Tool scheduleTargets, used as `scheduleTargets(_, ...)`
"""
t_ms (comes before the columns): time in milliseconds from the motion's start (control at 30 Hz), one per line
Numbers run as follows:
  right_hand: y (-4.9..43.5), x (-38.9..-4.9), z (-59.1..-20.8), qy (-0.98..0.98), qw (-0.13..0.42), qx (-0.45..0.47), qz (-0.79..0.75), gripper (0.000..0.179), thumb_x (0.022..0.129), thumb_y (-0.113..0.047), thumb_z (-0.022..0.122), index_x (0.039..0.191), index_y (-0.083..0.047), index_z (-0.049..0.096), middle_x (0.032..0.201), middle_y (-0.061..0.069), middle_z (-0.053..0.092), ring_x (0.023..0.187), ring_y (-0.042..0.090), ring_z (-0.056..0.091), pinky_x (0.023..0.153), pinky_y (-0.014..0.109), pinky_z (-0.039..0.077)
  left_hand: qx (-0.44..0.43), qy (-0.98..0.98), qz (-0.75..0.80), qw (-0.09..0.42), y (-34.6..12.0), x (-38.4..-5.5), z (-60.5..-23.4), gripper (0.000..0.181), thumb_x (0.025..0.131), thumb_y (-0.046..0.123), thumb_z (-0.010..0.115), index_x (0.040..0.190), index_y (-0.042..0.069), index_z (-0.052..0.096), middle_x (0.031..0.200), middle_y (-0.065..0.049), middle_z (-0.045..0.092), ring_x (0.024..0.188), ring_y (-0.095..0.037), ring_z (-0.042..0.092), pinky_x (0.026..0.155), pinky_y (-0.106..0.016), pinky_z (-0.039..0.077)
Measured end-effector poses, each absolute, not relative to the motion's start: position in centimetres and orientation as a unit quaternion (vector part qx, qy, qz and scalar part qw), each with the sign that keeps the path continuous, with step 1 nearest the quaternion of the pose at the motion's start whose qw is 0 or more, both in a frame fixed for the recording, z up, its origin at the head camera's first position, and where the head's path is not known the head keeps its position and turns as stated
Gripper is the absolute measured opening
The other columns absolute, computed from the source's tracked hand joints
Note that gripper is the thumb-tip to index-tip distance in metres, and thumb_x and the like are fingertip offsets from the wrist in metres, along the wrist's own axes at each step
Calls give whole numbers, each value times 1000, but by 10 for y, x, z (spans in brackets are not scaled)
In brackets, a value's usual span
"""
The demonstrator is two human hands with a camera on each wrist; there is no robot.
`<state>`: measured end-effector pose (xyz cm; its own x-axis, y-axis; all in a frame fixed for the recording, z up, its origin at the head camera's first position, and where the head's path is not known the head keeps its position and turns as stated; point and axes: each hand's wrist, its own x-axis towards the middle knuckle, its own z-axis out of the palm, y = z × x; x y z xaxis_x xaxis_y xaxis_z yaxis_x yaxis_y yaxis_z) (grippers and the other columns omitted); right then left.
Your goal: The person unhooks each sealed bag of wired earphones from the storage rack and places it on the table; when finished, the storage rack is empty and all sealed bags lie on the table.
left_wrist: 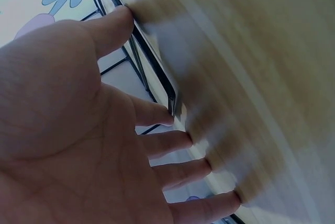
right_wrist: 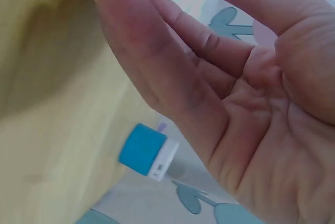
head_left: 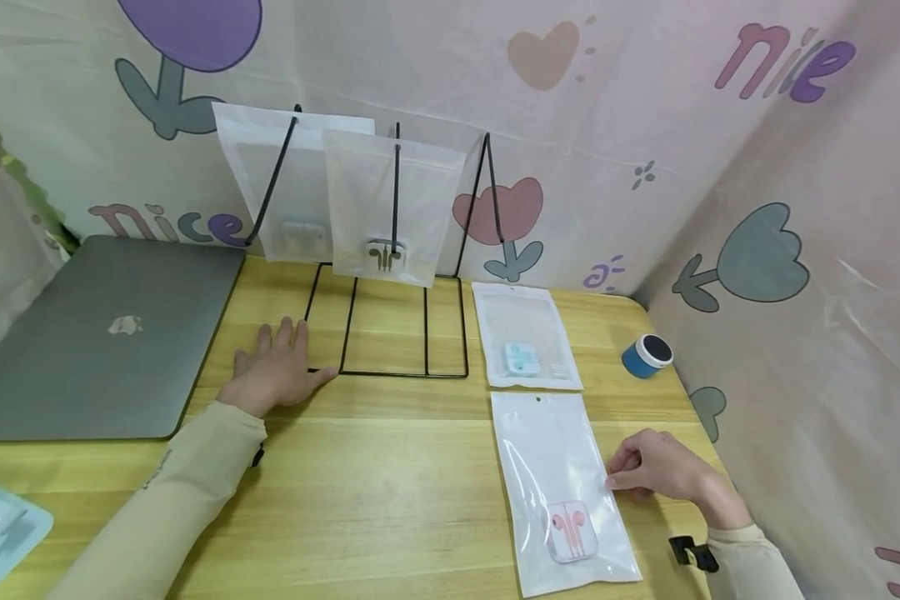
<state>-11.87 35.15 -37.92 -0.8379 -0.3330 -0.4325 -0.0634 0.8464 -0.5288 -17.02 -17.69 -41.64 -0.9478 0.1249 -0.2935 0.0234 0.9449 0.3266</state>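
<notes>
A black wire display rack [head_left: 390, 374] stands at the back. At its front left corner lies my left hand [head_left: 273, 371], fingers spread, fingertips on the table and thumb against the front wire. Two white pouches hang on the rack's arms; the nearer pouch [head_left: 390, 196] shows dark earphones low inside. To the right, a flat pouch [head_left: 525, 321] holds a mint-coloured earphone case. In front of it lies a white pouch [head_left: 547, 454] with pink earphones [head_left: 572, 531] in a clear case. My right hand [head_left: 663, 471] is at this pouch's right edge, fingers loosely bent, thumb apart from them.
A grey laptop [head_left: 112, 333], closed, lies at the left. A small blue jar [head_left: 645, 357] with a white-rimmed lid stands at the back right. A pale blue package [head_left: 3, 533] shows at the lower left. A printed cloth hangs behind and along the right side.
</notes>
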Motion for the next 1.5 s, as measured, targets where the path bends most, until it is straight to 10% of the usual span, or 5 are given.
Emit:
scheduleTargets(1133, 234, -214, -356, 937, 145, -229, -221, 33, 84, -18, 81, 111, -3, 68, 82, -4, 67, 73, 12, 62, 67, 32, 52, 43, 974, 159, 155, -179, -172, -418, 96, 99, 58, 46, 153, -10, 8, 154, -38, 0, 138, -60, -1, 97, -81, 12)
scheduleTargets(1500, 179, -260, -352, 918, 29, -225, -324, 38, 88, -19, 78, 120, -4, 65, 105, 10, 70, 91, 20, 68, 79, 37, 55, 45, 975, 154, 150, -178, -171, -415, 95, 99, 57, 48, 153, -11, 9, 154, -38, 2, 137, -60, 1, 97, -81, 15)
